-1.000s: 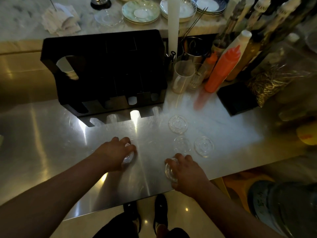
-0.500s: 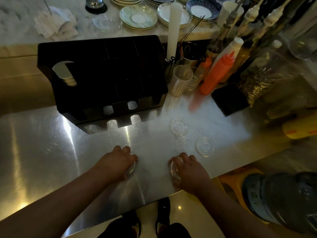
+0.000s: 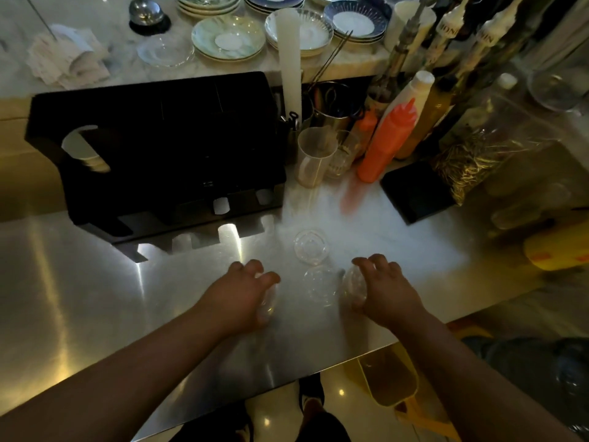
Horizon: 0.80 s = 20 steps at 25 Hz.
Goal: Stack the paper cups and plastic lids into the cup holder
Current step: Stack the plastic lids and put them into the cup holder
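Observation:
The black cup holder [image 3: 178,145] stands at the back left of the steel counter [image 3: 79,282], with white paper cups [image 3: 86,153] showing through its side opening. My left hand [image 3: 237,295] grips a clear plastic lid [image 3: 267,299] on edge. My right hand [image 3: 382,291] holds another clear lid [image 3: 353,290], fingers spread over where a third lid lay. Two more clear lids lie flat between and beyond my hands: one [image 3: 320,285] between them, one [image 3: 310,247] farther back.
A clear tumbler [image 3: 314,157], orange squeeze bottles [image 3: 385,141], syrup bottles and a black tray [image 3: 417,193] crowd the back right. Saucers [image 3: 228,38] and a bell sit on the marble ledge behind. A yellow object [image 3: 557,247] lies at the right edge. The counter's front edge runs just below my wrists.
Both hands moved forward and to the right, carrying their lids. My right hand now covers the spot of the rightmost flat lid. The view shifted closer.

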Available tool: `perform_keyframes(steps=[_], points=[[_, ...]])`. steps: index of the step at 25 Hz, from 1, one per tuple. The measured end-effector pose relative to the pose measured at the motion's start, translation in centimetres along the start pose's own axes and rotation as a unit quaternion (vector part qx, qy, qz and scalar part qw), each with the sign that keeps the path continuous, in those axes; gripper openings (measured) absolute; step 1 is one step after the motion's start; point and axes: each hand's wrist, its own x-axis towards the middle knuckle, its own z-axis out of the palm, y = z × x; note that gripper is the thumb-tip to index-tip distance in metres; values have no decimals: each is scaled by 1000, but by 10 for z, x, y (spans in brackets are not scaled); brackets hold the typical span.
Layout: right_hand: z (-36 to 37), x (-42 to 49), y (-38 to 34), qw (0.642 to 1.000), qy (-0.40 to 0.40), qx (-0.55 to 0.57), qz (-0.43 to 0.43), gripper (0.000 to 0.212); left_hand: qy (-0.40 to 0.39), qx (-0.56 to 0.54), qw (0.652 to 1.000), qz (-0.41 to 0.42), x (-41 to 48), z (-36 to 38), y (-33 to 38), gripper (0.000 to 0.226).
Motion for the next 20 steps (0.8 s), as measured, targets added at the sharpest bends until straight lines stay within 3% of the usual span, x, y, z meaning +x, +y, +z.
perform_keyframes(steps=[4,9,15,20], points=[[6,9,23,998,-49,7,-49,89,18,-1,1000,9,53,4,67,79],[17,12,30,996,-30,-1,-83,82,-6,16,1000,-8,88,19,107,72],[-11,47,60,996,-16,30,-88,88,-33,29,999,-32,94,45,122,78],[-28,95,15,984,-10,20,-177,88,-19,23,998,-46,80,49,110,73]])
